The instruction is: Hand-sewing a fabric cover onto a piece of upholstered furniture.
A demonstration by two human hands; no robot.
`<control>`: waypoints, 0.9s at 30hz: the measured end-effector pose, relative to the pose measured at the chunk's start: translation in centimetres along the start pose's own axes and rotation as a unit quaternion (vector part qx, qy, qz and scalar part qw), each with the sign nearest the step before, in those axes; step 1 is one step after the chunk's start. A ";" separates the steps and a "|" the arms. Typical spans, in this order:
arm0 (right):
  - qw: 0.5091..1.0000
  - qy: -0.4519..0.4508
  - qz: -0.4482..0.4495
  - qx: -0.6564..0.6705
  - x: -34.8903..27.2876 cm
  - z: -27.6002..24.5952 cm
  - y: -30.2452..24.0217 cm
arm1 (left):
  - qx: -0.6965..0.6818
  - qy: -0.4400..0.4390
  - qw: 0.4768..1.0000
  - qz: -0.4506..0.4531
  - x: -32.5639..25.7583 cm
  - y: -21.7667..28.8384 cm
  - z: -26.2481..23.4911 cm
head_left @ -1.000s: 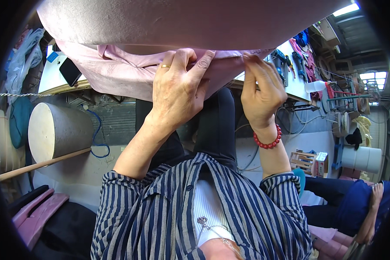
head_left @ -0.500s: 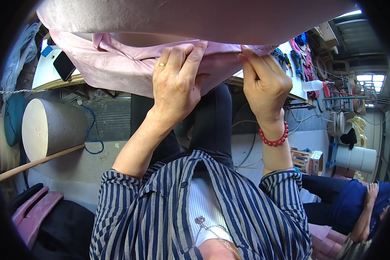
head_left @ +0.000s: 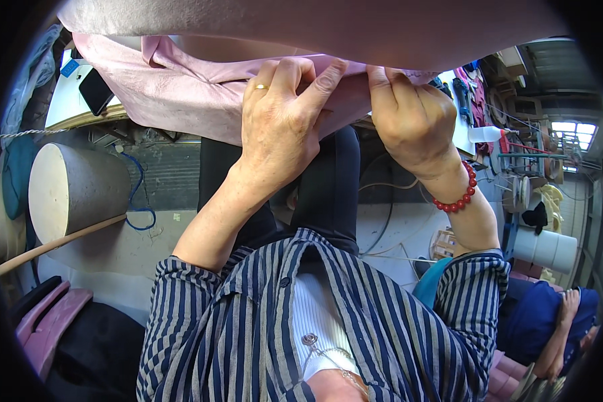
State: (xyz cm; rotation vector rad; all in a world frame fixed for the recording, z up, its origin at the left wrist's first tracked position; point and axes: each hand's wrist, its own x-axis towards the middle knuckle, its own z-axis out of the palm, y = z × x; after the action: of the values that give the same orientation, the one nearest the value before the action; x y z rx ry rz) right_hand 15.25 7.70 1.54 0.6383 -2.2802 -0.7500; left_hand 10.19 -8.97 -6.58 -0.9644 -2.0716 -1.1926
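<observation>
Pink velvety fabric (head_left: 174,100) hangs in folds from beneath a large rounded padded piece (head_left: 261,27) that fills the top of the view. My left hand (head_left: 281,120), with a gold ring, grips the fabric's upper edge, thumb and fingers closed on it. To its right, my right hand (head_left: 412,124), above a red bead bracelet, pinches the same edge close under the padded piece. The fingertips of both hands are partly hidden by the fabric and the padding's lower rim.
A dark phone-like slab (head_left: 96,92) lies on the white table at left. Below stands a pale drum-shaped block (head_left: 77,194) beside a wooden pole (head_left: 60,246). A white bottle (head_left: 484,134) with a red tip is on the right. Another person (head_left: 549,321) is at lower right.
My right hand has turned, its wrist and elbow swinging outward to the right. My left hand has shifted slightly right along the fabric edge. Both still grip the fabric.
</observation>
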 end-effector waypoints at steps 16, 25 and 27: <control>0.996 0.075 -0.019 0.050 0.3 0.6 0.3 | 0.027 -0.033 0.999 -0.007 -0.2 -0.3 -0.2; 0.998 -0.040 0.010 0.044 0.2 -1.1 -0.3 | 0.028 -0.056 0.998 0.001 0.2 -0.2 -0.5; 0.985 -0.053 0.083 0.139 -0.6 -1.8 0.0 | 0.026 -0.046 0.999 0.002 0.3 0.0 -0.4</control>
State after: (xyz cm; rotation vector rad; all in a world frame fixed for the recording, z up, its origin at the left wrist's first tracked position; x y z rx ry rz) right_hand 16.87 7.41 2.39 0.5350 -2.5260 -0.3973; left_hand 10.06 -9.29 -6.22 -1.0160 -2.1606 -1.1045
